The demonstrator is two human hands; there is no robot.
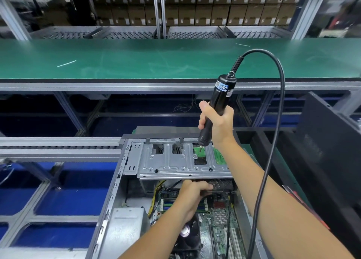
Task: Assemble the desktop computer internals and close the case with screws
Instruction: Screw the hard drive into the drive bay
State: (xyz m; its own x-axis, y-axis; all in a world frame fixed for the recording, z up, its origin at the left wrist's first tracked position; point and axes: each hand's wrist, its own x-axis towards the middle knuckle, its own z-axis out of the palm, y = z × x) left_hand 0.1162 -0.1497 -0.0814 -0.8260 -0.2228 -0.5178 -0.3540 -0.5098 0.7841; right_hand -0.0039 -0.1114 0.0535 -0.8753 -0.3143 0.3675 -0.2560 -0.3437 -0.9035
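Observation:
An open grey computer case (113, 196) lies in front of me. Its silver drive cage (172, 165) spans the far end, with a green drive board (200, 151) showing through a cut-out. My right hand (216, 122) grips a black electric screwdriver (218, 100), and the bit tip sits down on the green board. My left hand (192, 191) reaches under the cage's near edge, fingers curled round a dark part there; what it holds is mostly hidden. The motherboard (218, 219) and the silver power supply (127, 225) lie below.
The screwdriver's black cable (273, 141) loops over my right forearm. A black case panel (328, 147) leans at the right. Beyond the case run a roller rail (58, 147) and a green conveyor belt (136, 59). Blue floor shows through the frame at left.

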